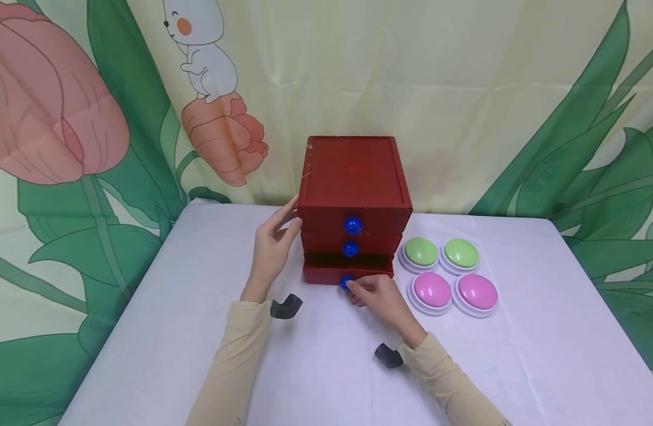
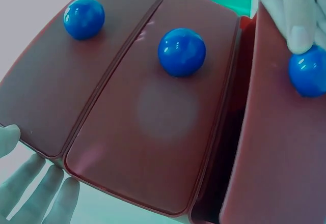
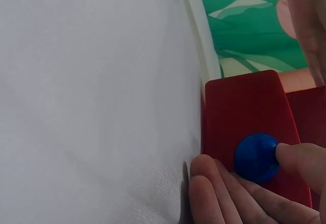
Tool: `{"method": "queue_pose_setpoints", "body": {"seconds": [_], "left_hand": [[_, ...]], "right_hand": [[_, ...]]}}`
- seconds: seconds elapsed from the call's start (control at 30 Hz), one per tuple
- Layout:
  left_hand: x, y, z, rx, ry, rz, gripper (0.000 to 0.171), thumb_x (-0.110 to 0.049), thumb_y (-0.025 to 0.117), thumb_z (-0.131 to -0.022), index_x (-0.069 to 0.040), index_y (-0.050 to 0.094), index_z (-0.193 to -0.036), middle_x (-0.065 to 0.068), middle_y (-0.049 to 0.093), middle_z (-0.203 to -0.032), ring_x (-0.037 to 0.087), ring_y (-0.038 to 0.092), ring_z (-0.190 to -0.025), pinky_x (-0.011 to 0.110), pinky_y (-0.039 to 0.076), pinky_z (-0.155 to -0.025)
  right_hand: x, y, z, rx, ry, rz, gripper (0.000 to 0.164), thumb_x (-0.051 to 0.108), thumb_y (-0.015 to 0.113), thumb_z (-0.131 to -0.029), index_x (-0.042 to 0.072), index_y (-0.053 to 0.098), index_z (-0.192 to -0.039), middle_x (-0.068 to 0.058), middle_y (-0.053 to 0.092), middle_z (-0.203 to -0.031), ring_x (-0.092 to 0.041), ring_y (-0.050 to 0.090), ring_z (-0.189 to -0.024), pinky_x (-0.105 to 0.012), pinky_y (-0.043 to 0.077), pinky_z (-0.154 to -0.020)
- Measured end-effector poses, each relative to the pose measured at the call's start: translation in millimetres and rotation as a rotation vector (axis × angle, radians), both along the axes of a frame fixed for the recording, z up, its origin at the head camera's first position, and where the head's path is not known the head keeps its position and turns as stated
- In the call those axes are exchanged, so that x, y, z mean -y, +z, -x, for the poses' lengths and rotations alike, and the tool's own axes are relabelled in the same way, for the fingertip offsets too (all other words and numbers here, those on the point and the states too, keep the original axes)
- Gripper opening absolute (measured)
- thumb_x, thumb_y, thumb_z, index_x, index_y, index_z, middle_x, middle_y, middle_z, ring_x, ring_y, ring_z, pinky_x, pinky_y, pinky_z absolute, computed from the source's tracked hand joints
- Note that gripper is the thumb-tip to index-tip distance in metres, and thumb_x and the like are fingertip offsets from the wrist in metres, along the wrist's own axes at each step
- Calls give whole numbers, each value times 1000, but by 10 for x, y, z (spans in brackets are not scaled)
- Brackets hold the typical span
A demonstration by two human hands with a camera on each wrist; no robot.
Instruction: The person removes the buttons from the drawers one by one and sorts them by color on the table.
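Note:
A dark red cabinet (image 1: pixel 353 171) with three stacked drawers stands at the back of the table, each drawer bearing a round blue knob. The bottom drawer (image 1: pixel 321 276) is pulled partway out, with a dark gap above its front; the upper two look closed. My right hand (image 1: pixel 379 296) pinches the bottom knob (image 3: pixel 256 158) between thumb and fingers. Against the cabinet's left side rests my left hand (image 1: pixel 270 251), its fingers extended and thumb near the front corner. In the left wrist view the top knob (image 2: pixel 84 18) and middle knob (image 2: pixel 181 52) are untouched.
Right of the cabinet are two green push buttons (image 1: pixel 421 251) and two pink push buttons (image 1: pixel 432 289) on white bases. A white cloth (image 1: pixel 171 331) covers the table. Behind the cabinet hangs a printed curtain (image 1: pixel 347 77).

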State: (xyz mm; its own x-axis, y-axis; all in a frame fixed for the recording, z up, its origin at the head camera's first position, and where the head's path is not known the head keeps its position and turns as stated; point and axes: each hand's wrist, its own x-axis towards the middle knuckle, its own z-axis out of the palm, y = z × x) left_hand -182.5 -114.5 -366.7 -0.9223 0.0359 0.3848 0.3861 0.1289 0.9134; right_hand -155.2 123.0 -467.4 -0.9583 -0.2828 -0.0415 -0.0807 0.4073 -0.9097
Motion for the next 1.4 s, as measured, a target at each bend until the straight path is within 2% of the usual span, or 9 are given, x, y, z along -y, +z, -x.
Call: {"method": "queue_pose_setpoints", "body": {"seconds": [0.3, 0.43, 0.77, 1.0, 1.13, 1.23, 1.3, 1.4], "left_hand": [[-13, -10, 8, -9, 4, -16, 47, -6, 60, -98, -8, 51, -145, 11, 57, -142, 23, 57, -128, 29, 53, -97], [-17, -11, 12, -20, 9, -11, 47, -5, 60, -98, -7, 51, -145, 11, 57, -142, 23, 57, -127, 26, 53, -96], [-35, -48, 27, -26, 9, -4, 47, -4, 58, -99, -6, 50, -145, 12, 57, -142, 24, 57, -127, 26, 53, -95], [-41, -112, 52, -14, -1, 3, 47, -4, 59, -98, -4, 51, -144, 14, 57, -141, 27, 58, -126, 22, 53, -94], [-26, -148, 61, -25, 5, -5, 45, -1, 59, -97, 0, 52, -142, 17, 59, -139, 29, 58, -125, 20, 52, -92], [5, -181, -10, -10, 26, 28, 44, -1, 59, -97, -1, 54, -141, 16, 60, -137, 29, 59, -124, 30, 53, -96], [66, -269, -40, -11, 42, 71, 45, -5, 61, -97, -7, 55, -142, 11, 61, -138, 26, 59, -124, 38, 53, -98], [161, -365, -104, -41, 74, 164, 45, -11, 63, -97, -13, 56, -142, 6, 60, -139, 23, 58, -125, 48, 52, -100]], "right_hand": [[33, 6, 135, 19, -55, -10, 27, 21, 66, -97, -5, 75, -98, -14, 75, -84, -22, 73, -70, -30, 61, -68], [53, 10, 188, -2, -62, -14, 29, 21, 64, -98, -6, 74, -100, -15, 75, -86, -23, 74, -73, -30, 61, -69], [84, -66, 262, -53, -119, 62, 29, 16, 61, -98, -11, 70, -98, -19, 74, -83, -22, 73, -69, -29, 61, -64], [99, -42, 341, 29, -184, 75, 29, 19, 62, -99, -8, 71, -101, -19, 74, -87, -25, 74, -76, -31, 62, -69], [104, -35, 372, 51, -191, 84, 30, 21, 62, -99, -8, 70, -103, -19, 74, -90, -25, 74, -78, -32, 62, -71], [98, -22, 323, 38, -186, 46, 31, 24, 62, -99, -5, 71, -103, -17, 74, -90, -23, 73, -78, -30, 61, -71], [94, 10, 269, -8, -174, -9, 31, 26, 61, -99, -3, 72, -104, -15, 74, -90, -23, 72, -77, -29, 60, -71], [92, 124, 160, -88, -157, -93, 29, 27, 61, -99, 1, 72, -108, -11, 74, -97, -24, 71, -87, -32, 59, -79]]}}
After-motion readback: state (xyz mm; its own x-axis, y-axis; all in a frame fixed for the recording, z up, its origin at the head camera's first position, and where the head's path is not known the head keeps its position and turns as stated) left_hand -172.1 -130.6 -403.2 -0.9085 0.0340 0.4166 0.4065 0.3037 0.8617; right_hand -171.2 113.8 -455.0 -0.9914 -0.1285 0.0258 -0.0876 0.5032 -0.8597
